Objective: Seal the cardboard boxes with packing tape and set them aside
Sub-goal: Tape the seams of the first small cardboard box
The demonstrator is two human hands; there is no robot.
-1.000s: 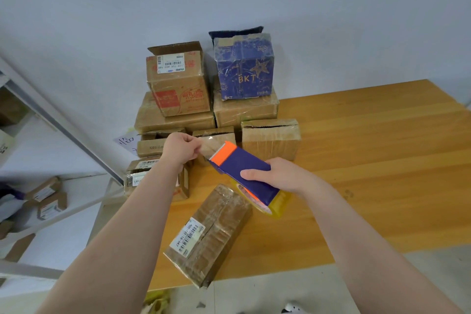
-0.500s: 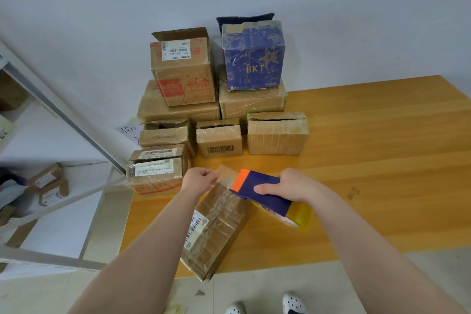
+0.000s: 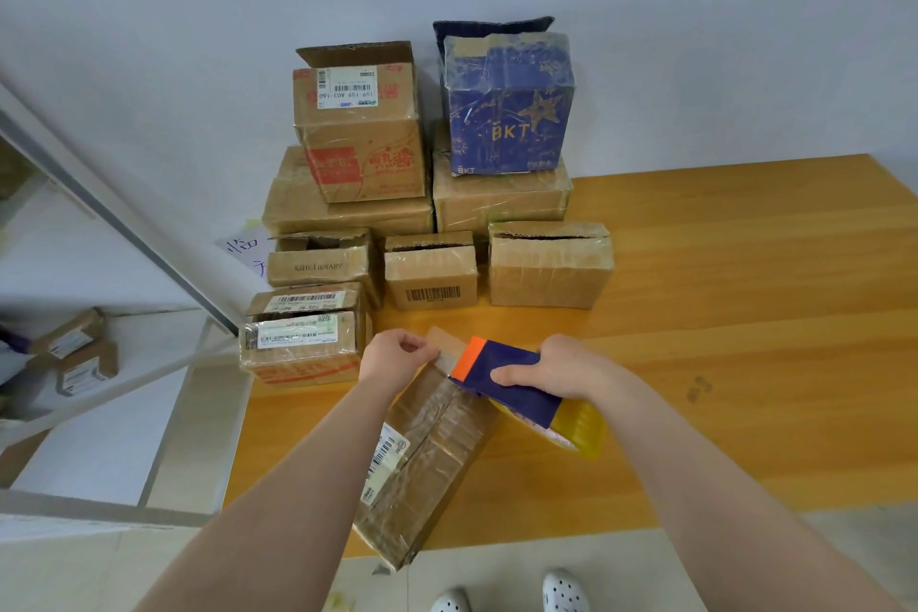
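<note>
Cardboard box [image 3: 427, 467] lying slantwise at the near edge of the wooden counter [image 3: 745, 313], left hand [image 3: 395, 355] with fingers pinched on the free tape end [image 3: 443, 347] at its far end, right hand [image 3: 556, 365] with fingers clamped around the tape dispenser [image 3: 516, 383], stacked boxes [image 3: 357, 134] beyond.

Left hand [image 3: 395, 355] pinching tape end [image 3: 443, 347] over box [image 3: 427, 457] at table [image 3: 745, 363] edge, right hand [image 3: 556, 370] gripping dispenser [image 3: 511, 385], stacked boxes [image 3: 427, 194] behind, by wall.
</note>
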